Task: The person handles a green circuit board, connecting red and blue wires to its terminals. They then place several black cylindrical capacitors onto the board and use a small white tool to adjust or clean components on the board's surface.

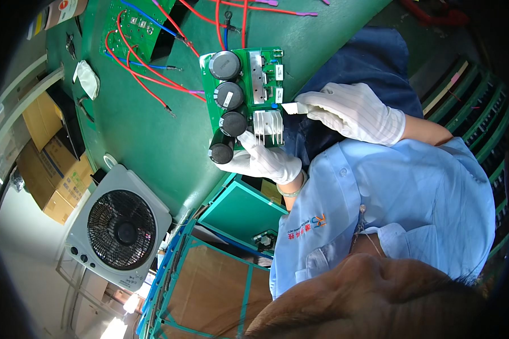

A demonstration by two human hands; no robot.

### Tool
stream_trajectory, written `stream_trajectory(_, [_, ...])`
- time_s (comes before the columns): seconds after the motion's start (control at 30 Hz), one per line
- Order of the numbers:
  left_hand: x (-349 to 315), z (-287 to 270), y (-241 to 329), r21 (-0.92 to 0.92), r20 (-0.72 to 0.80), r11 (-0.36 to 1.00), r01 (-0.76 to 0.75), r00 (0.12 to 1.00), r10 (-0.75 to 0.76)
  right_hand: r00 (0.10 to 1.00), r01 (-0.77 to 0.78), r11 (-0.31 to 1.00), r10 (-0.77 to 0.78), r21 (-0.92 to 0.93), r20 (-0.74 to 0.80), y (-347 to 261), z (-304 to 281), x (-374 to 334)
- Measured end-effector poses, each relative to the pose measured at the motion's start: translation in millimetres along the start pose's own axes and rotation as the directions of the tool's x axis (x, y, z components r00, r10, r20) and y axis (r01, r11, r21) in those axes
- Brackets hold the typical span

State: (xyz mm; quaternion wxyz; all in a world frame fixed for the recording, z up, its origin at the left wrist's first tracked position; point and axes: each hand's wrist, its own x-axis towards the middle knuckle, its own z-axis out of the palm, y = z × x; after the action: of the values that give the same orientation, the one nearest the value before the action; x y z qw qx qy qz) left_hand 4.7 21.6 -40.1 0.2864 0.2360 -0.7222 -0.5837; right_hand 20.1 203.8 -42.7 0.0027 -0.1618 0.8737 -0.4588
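A green circuit board [247, 101] is held up over the green table by my left hand [266, 161], in a white glove. The thumb lies beside a silver finned heat sink [268, 127], and the other fingers are partly hidden by the board. Large black capacitors [226, 66] stand along the board's left side, and red and blue wires run from its far edge. My right hand [353, 113], in a white striped glove, pinches a small white flat piece [294, 108] just right of the board. Whether that piece touches the board I cannot tell.
Red wires [144, 85] with lugs lie by a second green board [131, 28] at the far left. A white cloth-like item [88, 79] rests left of them. A grey box fan [121, 229] stands at the near left, and a slotted green rack [469, 107] at right.
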Motion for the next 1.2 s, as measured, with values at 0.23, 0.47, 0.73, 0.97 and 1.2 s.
stream_trajectory(0.23, [3.1, -7.9, -15.7, 0.003, 0.039, 0.997, -0.080, 0.996, 0.080, 1.000, -0.004, 1.000, 0.004, 0.003, 0.006, 2.2, 0.1, 0.4])
stream_trajectory(0.47, [1.9, -6.9, -8.6, 0.032, 0.008, 0.999, -0.035, 0.999, 0.034, 1.000, -0.001, 1.000, 0.001, -0.001, 0.006, 2.1, 0.2, -0.2])
stream_trajectory(0.73, [2.8, -9.7, -9.4, 0.013, 0.017, 1.000, -0.010, 1.000, 0.010, 0.999, 0.011, 1.000, -0.012, -0.024, -0.031, 2.9, 3.9, -1.3])
stream_trajectory(0.97, [2.4, -7.8, -6.9, -0.005, 0.024, 1.000, 0.001, 1.000, -0.001, 1.000, 0.005, 0.999, -0.006, -0.037, -0.029, 1.8, 3.8, -1.0])
stream_trajectory(1.2, [1.5, -9.8, -7.2, -0.009, 0.018, 1.000, 0.012, 1.000, -0.012, 0.998, -0.012, 1.000, 0.011, -0.017, -0.058, -1.7, 6.8, -1.5])
